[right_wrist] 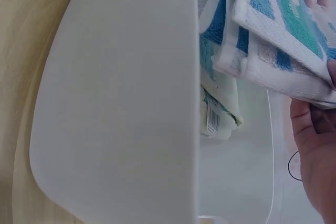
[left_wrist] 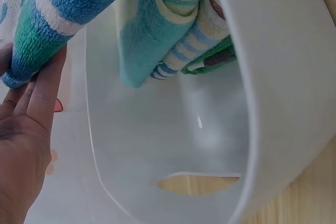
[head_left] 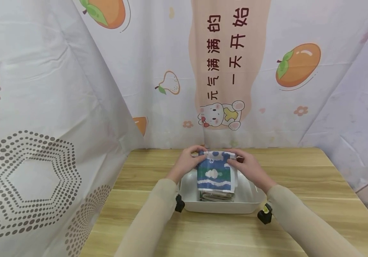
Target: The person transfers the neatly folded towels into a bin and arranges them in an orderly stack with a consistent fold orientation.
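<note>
Both hands hold a folded blue, green and white towel (head_left: 214, 171) above a white plastic bin (head_left: 221, 207). My left hand (head_left: 188, 161) grips its left edge, thumb on top and fingers beneath. Its right edge is pinched by my right hand (head_left: 248, 166). Below it in the bin lie several folded towels; the left wrist view shows a pale teal towel (left_wrist: 152, 35) and a striped one (left_wrist: 197, 40). A label with a barcode (right_wrist: 212, 117) shows on a towel in the right wrist view.
The bin stands on a wood-grain table (head_left: 299, 189) near a printed curtain (head_left: 158, 117) at the back. A cutout handle (left_wrist: 199, 183) pierces one bin end. Black wrist devices (head_left: 265, 215) sit close to the bin's front corners.
</note>
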